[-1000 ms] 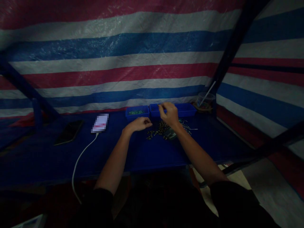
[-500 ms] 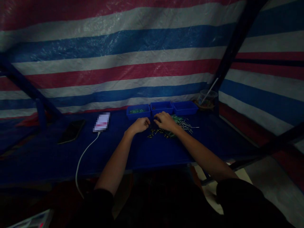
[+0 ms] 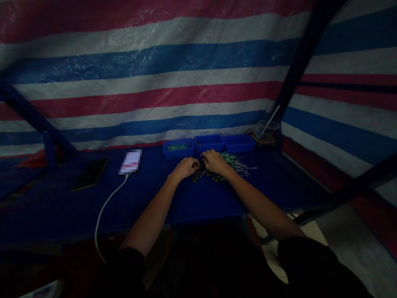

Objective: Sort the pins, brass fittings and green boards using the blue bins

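My left hand (image 3: pixel 186 167) is closed in a pinch just left of a pile of small parts; whatever lies between its fingertips is too small to make out. Close beside it, my right hand (image 3: pixel 214 161) curls over the pile, fingers bent together, its contents also hidden. Thin metal pins with green parts (image 3: pixel 237 162) stick out to the right from under the right hand. Small brass-coloured pieces (image 3: pixel 195 178) lie loose below both hands. Behind the hands stand a blue tray with green pieces (image 3: pixel 178 148), a blue tray with a few small dark bits (image 3: pixel 209 143) and a third blue tray (image 3: pixel 238 143).
A phone with a lit, blurred screen (image 3: pixel 130 162) lies left on the blue table (image 3: pixel 149 182), with a white cable (image 3: pixel 104 207) running off the front edge. Farther left is a dark phone (image 3: pixel 90 174). A clear tub with a white stick (image 3: pixel 266 129) stands back right, before striped sheeting (image 3: pixel 155 95).
My two hands have come closer together, the left one moving right toward the right hand. The whole view has shifted slightly. The trays and phones stay in place.
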`<state>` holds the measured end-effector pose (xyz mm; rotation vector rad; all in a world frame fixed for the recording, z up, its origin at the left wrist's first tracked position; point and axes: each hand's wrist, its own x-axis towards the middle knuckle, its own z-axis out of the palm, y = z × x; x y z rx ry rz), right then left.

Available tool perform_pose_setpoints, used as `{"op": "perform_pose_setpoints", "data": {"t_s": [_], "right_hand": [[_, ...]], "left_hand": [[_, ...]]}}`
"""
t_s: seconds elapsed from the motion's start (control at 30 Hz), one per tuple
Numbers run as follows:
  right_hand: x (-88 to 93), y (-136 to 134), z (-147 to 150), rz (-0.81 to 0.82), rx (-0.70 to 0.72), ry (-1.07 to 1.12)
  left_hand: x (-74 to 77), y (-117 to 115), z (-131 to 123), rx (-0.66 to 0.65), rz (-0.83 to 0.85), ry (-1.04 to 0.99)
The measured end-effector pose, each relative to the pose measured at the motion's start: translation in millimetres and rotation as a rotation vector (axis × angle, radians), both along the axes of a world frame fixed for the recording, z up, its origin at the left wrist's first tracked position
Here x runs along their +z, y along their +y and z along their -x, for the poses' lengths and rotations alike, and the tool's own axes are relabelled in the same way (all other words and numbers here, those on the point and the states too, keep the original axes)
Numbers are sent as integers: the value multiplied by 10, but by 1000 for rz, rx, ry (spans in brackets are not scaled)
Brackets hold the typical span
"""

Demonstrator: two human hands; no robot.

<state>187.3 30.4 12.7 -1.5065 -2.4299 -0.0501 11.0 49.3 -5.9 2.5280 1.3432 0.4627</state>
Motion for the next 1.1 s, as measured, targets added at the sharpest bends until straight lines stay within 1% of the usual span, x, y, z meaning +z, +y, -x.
{"op": "perform_pose_setpoints", "data": {"t_s": [0.27,0.4,0.47,0.53,0.57,0.63,0.67,0.7,0.73,0.8,0.87,0.9,0.93,1.0,1.03,1.1], "right_hand": [[-110,31,63,63,116,-75],[-80,23,58,34,125,-63],[1,5,25,-17,107,-10],[135,-10,-22,-157,94,144],[219,-10,-48,-260,88,257],[403,21,-94,-476,58,481],[490,55,-113,-554,23,554],[565,101,-129,-601,-25,591],[620,153,-141,-610,-82,591],[650,250,-154,-529,-201,503],[564,290,-147,-380,-278,374],[486,278,-134,-306,-285,320],[395,247,-112,-237,-266,278],[209,148,-40,-115,-162,228],[130,95,8,-67,-105,230],[25,16,113,-5,-23,325]], "left_hand": [[-38,5,-8,53,-53,-5],[-21,23,19,92,-41,-43],[30,26,56,129,-49,-82],[97,17,107,140,-36,-126],[128,9,135,113,7,-143],[173,-12,183,4,157,-147],[183,-22,200,-53,228,-133],[184,-29,211,-97,272,-110],[179,-34,215,-121,281,-83],[155,-34,210,-126,243,-41],[126,-24,195,-106,208,-24],[115,-16,187,-87,196,-32],[107,-8,178,-63,182,-56],[102,12,156,-5,128,-162],[104,23,142,22,94,-243],[114,44,107,53,47,-431]]}}
